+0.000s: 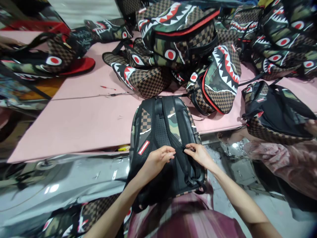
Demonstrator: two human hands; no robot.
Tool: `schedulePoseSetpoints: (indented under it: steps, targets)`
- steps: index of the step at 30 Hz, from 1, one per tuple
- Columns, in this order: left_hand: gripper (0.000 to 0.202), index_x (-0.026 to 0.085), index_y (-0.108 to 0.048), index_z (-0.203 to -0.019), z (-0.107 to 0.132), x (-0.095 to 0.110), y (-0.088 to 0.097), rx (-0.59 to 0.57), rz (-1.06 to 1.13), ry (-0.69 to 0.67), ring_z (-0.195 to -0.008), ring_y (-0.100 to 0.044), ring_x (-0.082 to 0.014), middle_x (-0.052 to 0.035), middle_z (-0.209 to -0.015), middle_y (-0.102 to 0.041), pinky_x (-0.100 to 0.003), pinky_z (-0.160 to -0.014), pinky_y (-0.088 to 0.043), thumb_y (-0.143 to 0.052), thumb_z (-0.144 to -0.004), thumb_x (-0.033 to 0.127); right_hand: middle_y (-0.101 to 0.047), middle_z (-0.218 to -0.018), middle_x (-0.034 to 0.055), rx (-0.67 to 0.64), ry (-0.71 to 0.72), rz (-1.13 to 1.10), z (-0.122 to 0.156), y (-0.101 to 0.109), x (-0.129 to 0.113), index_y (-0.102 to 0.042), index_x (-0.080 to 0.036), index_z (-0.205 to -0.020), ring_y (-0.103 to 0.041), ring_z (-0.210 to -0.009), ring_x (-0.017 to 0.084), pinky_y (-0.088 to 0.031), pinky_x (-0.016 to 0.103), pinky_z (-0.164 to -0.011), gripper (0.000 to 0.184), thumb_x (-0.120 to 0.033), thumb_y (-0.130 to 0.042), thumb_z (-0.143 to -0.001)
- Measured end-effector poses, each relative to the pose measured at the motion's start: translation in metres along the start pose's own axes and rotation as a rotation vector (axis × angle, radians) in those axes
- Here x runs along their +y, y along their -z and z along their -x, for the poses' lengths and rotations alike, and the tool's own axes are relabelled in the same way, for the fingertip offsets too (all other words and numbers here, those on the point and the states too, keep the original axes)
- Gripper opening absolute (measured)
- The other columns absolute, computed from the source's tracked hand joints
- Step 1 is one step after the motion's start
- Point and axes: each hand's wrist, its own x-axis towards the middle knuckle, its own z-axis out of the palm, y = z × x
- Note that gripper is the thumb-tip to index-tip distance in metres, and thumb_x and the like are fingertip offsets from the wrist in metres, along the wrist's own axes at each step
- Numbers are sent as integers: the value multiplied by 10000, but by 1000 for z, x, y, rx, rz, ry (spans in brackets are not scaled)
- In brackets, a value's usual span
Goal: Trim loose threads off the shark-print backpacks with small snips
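A black backpack [160,132] with checkered and camouflage panels leans from the person's lap against the table edge, its back panel and shoulder straps facing up. My right hand [198,153] pinches the edge of the right-hand shoulder strap [178,142] between thumb and fingers. Just left of that strap, my left hand [159,160] hovers over the back panel, fingertips pressed together; whatever they hold, if anything, is too small to see. A red-and-white label [143,147] sits on the left strap side.
Several shark-face backpacks [178,36] are piled on the pink table [81,122]. A red pen [108,88] lies there too. At right, another person's sleeve [279,158] is beside a backpack [279,112]. More bags [94,211] lie low at left.
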Motion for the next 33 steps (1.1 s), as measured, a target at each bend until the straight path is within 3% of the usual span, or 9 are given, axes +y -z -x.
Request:
schedulePoseSetpoints:
  steps: [4,7,12,15,17,20,25,30,33]
  targets:
    - [302,157,-599,-864,-6,38,33,37,30,-9,-740,-635,-169,-69,-842,-673,-272,-640,-505,-546,-740,428,-560,-609,-11,-40,51,102,-11,-8,-14,-603,-170,-696,-517,-621,136,-327,234,-566,174,-340,-620,-726]
    - [318,156,-607,-844,-32,59,61,141,54,-86,-762,-636,-183,-75,-841,-675,-273,-636,-504,-581,-716,446,-410,-507,-59,-40,55,-165,-35,-12,-21,-479,-161,-562,-383,-500,79,-251,203,-480,234,-292,-612,-703]
    - [334,142,-577,-942,-116,65,115,439,40,-207,-817,-630,-179,-78,-895,-668,-255,-635,-497,-559,-731,400,-262,-472,-115,53,-127,-1057,-104,25,-25,-431,-178,-651,-127,-389,27,-126,164,-359,284,-335,-667,-654]
    - [324,139,-552,-1027,-180,57,141,594,-51,-261,-838,-628,-174,-90,-958,-663,-279,-673,-504,-479,-779,335,-284,-485,-119,-95,-130,-1376,-137,55,-18,-444,-175,-700,-65,-377,13,-133,127,-325,247,-272,-671,-682]
    - [325,134,-559,-1047,-220,54,151,626,-155,-266,-873,-624,-182,-101,-988,-662,-323,-757,-498,-445,-801,313,-279,-487,-119,-184,-120,-1488,-149,64,-10,-453,-171,-719,-78,-366,7,-168,100,-320,226,-228,-672,-698]
    - [357,138,-572,-1094,-269,60,150,539,-338,-326,-1002,-587,-199,-105,-1087,-640,-366,-925,-419,-452,-811,321,-238,-470,-123,-254,-144,-1597,-155,63,1,-476,-167,-741,-105,-356,7,-204,84,-321,218,-205,-686,-699]
    - [486,190,-505,-1241,-321,88,125,107,-353,-564,-1165,-488,-187,-57,-1295,-516,-326,-1021,-325,-484,-797,388,-295,-465,-117,-315,-207,-1638,-158,56,10,-532,-152,-796,-91,-356,9,-173,107,-305,166,-189,-667,-707]
    - [410,180,-654,-1049,-350,95,110,-263,-376,-490,-1017,-582,-194,-39,-1085,-658,-290,-933,-399,-520,-748,424,-231,-436,-115,-366,-234,-1588,-161,54,24,-563,-143,-808,-89,-359,32,-176,138,-315,108,-159,-603,-708]
    - [378,170,-699,-926,-353,93,107,-272,-416,-463,-893,-619,-191,-29,-926,-703,-270,-838,-444,-509,-746,443,-210,-441,-113,-345,-212,-1582,-160,54,26,-561,-137,-785,-81,-362,32,-173,141,-315,82,-180,-599,-726]
